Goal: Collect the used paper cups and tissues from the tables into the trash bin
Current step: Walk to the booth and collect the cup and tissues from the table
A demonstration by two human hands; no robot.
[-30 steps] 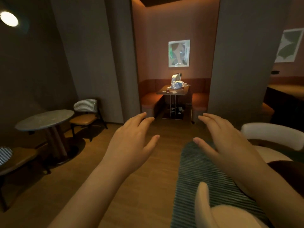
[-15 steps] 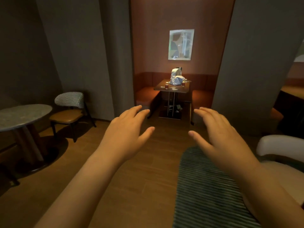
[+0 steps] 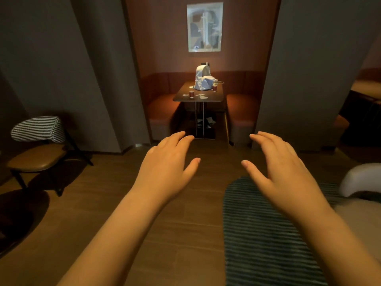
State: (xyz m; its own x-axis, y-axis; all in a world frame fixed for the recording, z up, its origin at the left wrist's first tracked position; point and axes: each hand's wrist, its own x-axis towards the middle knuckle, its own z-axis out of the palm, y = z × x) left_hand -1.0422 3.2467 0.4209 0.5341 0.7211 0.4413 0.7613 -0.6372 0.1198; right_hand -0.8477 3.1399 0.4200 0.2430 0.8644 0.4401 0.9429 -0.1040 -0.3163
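Floor (image 3: 185,234) clear to booth table (image 3: 198,97).

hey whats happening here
A person is facing a booth table at the end of the room, with both the left hand and right hand held out open and empty. Two dark red paper cups and some crumpled tissues sit on that table beside a silver bag. Nothing has been picked up yet.

We see a dim room, warm light pooling on the booth table (image 3: 198,97) far beyond both empty hands; glare whitens the wall picture (image 3: 204,27), chair (image 3: 38,149) shadows darken the floor, and wide-angle distortion bends the walls.
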